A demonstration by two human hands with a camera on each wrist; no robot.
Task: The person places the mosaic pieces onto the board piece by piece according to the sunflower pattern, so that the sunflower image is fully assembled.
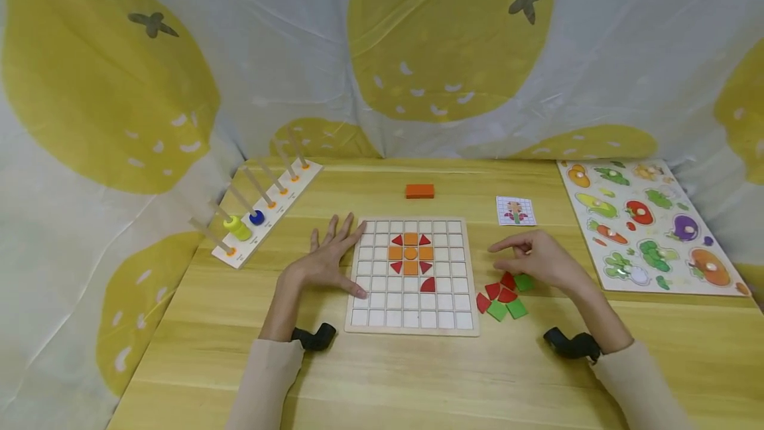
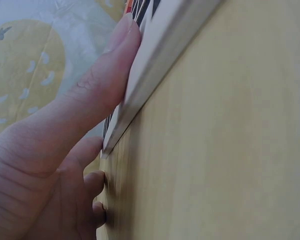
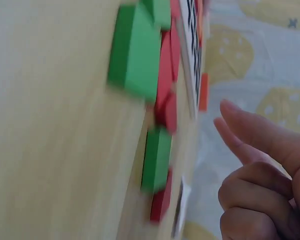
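A wooden grid board point(image 1: 370, 317) lies flat on the table. Orange squares around an orange disc point(image 1: 410, 253), red triangles and one red quarter-circle piece point(image 1: 428, 284) sit in its cells. With fingers spread, my left hand point(image 1: 325, 257) rests at the board's left side; its thumb touches the frame point(image 2: 160, 65) in the left wrist view. My right hand point(image 1: 534, 257) hovers above a loose pile of red quarter-circle pieces point(image 1: 492, 290) and green squares point(image 1: 516, 308). Its thumb and index finger point out with nothing between them, the other fingers curled.
Beyond the pile lies a small printed pattern card point(image 1: 516, 211). An orange block point(image 1: 420, 191) is behind the board. A vegetable peg puzzle point(image 1: 650, 231) stands at right, a counting rack point(image 1: 262, 217) with upright pegs at left. Lemon-print cloth point(image 1: 286, 52) hangs behind.
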